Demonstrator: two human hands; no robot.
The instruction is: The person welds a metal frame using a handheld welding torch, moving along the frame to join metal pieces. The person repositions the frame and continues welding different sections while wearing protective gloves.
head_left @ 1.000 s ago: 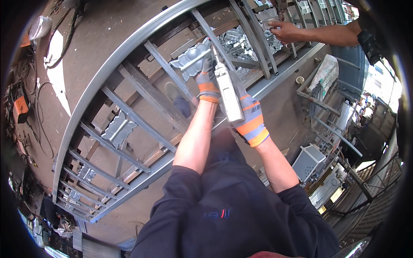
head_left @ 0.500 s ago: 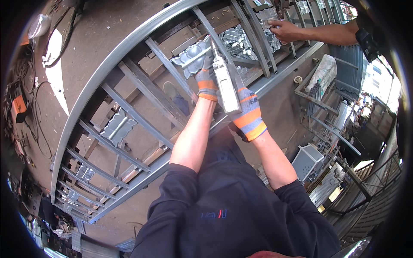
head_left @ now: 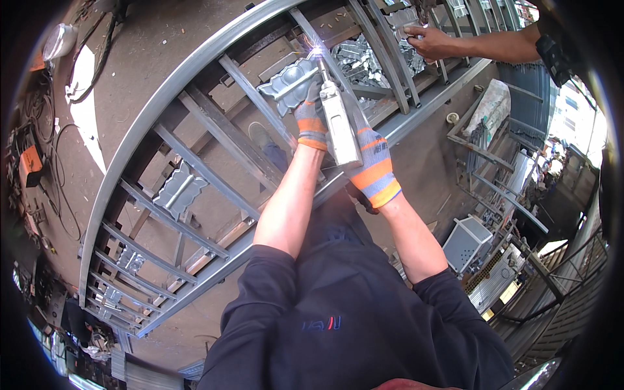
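My right hand (head_left: 374, 159), in a grey and orange glove, is closed around a long silver welding gun (head_left: 339, 123). A bright spark glows at the gun's tip, against a crossbar (head_left: 303, 25) of a curved metal frame. My left hand (head_left: 310, 116), gloved alike, grips the near right edge of a silver scalloped ornamental plate (head_left: 283, 90), just left of the gun. The plate lies between two crossbars, its right corner close to the spark. The left fingertips are partly hidden beside the gun.
Similar ornamental plates (head_left: 180, 190) sit between bars further left. Loose silver metal pieces (head_left: 356, 62) lie beyond the crossbar. A co-worker's bare hand (head_left: 426, 42) reaches in at the upper right. A metal rack (head_left: 484, 156) stands right; an orange machine (head_left: 30, 164) and cables lie left.
A bright arc with flying sparks has appeared at the gun's tip. Both my hands stay almost in place, and the plate has hardly moved.
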